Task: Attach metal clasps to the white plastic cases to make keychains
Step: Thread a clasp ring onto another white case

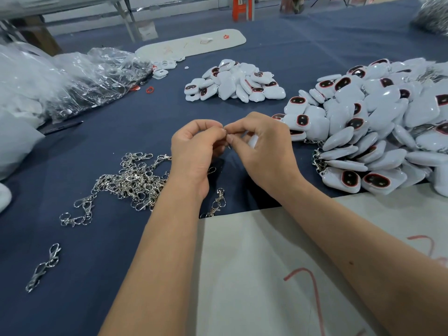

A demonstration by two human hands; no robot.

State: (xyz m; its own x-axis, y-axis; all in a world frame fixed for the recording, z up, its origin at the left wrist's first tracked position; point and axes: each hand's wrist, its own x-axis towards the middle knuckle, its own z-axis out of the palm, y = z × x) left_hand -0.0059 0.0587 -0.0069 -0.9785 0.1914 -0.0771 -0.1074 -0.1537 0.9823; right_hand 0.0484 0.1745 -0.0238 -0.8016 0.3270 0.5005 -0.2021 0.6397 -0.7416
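We see a white case (252,141) pinched in the right hand (264,146), mostly hidden behind its curled fingers, while the left hand (194,149) pinches what looks like a small metal ring at the spot where the fingertips of both hands meet. We judge the two are held tip to tip, above the table (303,57), so the ring can be worked through the case's loop; the joint itself is too small and too covered for us to confirm. A clasp end (211,170) appears to dangle below the left palm.

The loose clasps (131,180) lie in a tangle just left of the left wrist, within easy reach of the hand that feeds them. To the right spreads the big heap (378,122) of cases, some at its near edge already trailing clasps, which suggests finished pieces go there. A smaller pile (232,83) sits farther off, likely the unfitted supply. Crumpled plastic bags (72,78) lie at far left, and a pale sheet (254,275) covers the near edge under the forearms.
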